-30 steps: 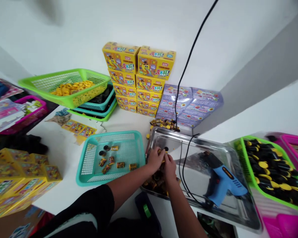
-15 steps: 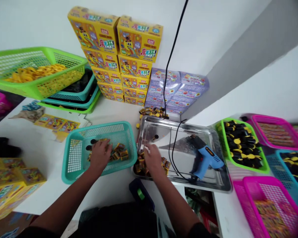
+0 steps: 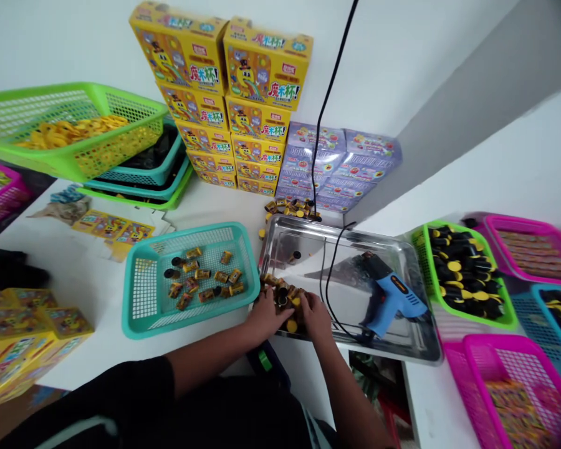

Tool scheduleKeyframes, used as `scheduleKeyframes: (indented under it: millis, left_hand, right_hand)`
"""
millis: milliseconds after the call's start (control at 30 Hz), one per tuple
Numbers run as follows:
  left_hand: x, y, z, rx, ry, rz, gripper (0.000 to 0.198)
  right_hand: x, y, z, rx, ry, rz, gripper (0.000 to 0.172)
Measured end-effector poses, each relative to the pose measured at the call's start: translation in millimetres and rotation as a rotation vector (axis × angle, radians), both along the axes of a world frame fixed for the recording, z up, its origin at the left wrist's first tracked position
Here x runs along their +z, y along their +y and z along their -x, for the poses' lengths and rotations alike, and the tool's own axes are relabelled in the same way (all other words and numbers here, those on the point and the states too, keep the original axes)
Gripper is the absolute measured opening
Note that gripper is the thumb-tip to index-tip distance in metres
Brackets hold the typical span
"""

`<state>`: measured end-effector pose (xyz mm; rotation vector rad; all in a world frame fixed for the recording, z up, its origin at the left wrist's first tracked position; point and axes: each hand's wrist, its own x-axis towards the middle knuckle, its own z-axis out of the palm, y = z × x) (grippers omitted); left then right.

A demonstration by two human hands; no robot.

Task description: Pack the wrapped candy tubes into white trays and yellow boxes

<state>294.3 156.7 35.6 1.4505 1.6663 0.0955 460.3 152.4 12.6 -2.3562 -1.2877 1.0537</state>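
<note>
My left hand (image 3: 266, 315) and my right hand (image 3: 315, 315) are in the left end of a shiny metal tray (image 3: 350, 232). Between them lies a pile of small yellow-and-black wrapped cups (image 3: 286, 295). The fingers of both hands curl round cups from opposite sides; their tips are partly hidden. Left of the tray, a teal basket (image 3: 143, 312) holds several more small wrapped cups (image 3: 203, 274), spread loosely over its bottom. A single cup (image 3: 295, 256) lies farther back in the tray.
A blue heat gun (image 3: 395, 296) lies in the tray, its black cord (image 3: 328, 274) crossing it. Yellow boxes (image 3: 262, 112) and purple boxes (image 3: 315, 162) are stacked behind. A green basket (image 3: 507, 305) of black-and-yellow pieces and pink baskets (image 3: 477, 355) stand at right.
My left hand has left the teal basket and moved right to the cups in the tray. Cups in the basket now lie spread out in view. My right hand has shifted slightly right and nearer me.
</note>
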Motion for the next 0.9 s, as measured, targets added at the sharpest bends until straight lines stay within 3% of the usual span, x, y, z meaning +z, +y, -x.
scheduleKeyframes:
  millis: [133, 333, 433, 533, 600, 700, 800, 900]
  left_hand:
    - [-10.7, 14.2, -11.6, 0.188, -0.037, -0.054, 0.069]
    - [-19.8, 26.0, -18.3, 0.306, -0.159, -0.077, 0.037]
    - [-11.4, 24.5, -22.9, 0.353, -0.188, -0.113, 0.029]
    - [10.4, 22.9, -19.5, 0.375, -0.230, -0.193, 0.029]
    - [29.3, 22.4, -5.7, 0.388, -0.309, -0.321, 0.031]
    - [51.4, 23.3, 37.3, 0.429, -0.390, -0.469, 0.034]
    - [56.1, 28.6, 96.6, 0.478, -0.289, -0.414, 0.040]
    - [52.9, 36.1, 144.5, 0.386, 0.003, -0.489, 0.043]
  right_hand:
    - [-5.5, 12.6, 17.0, -0.103, 0.172, -0.074, 0.060]
    - [-9.3, 24.5, 38.2, -0.236, 0.373, -0.202, 0.059]
    - [-3.0, 28.7, 42.3, -0.285, 0.402, -0.236, 0.056]
    - [18.8, 34.5, 50.0, -0.303, 0.405, -0.285, 0.047]
    - [38.4, 39.0, 65.9, -0.270, 0.434, -0.382, 0.041]
    - [61.3, 46.3, 109.7, -0.154, 0.536, -0.521, 0.033]
    - [68.3, 54.8, 155.5, 0.075, 0.603, -0.517, 0.030]
    - [66.9, 66.1, 163.9, 0.319, 0.442, -0.528, 0.034]
